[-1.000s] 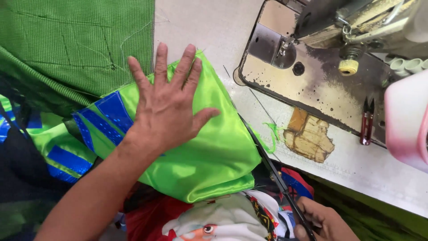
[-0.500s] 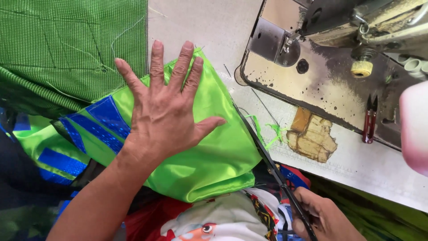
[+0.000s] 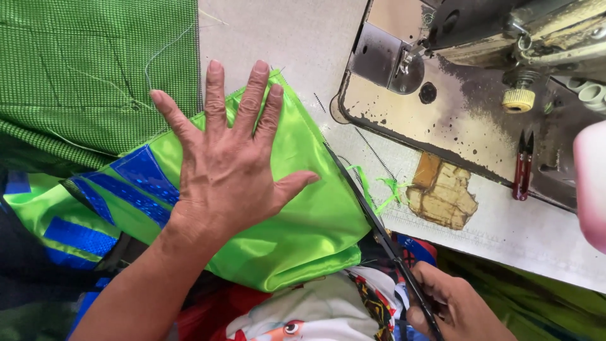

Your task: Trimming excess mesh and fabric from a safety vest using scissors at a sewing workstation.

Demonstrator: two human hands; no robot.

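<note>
My left hand [image 3: 230,170], fingers spread flat on glossy green cloth [image 3: 303,221]; right hand [image 3: 451,306] grips scissors [image 3: 379,230] w/ slim blades, worn table [image 3: 303,44].

Soft, even daylight fills the scene, bright enough that colours read clearly. The shiny green fabric [image 3: 297,208] throws a mild sheen, and the blue strips [image 3: 136,180] glitter. Shadows are faint: a thin one hugs the left hand [image 3: 230,173], a darker one sits under the sewing machine [image 3: 505,38]. The pale pink object [image 3: 593,183] at the right edge is blurred, too close to focus. The right hand [image 3: 454,306] looks slightly soft, perhaps from motion. Straight lines bend a little toward the edges.
</note>
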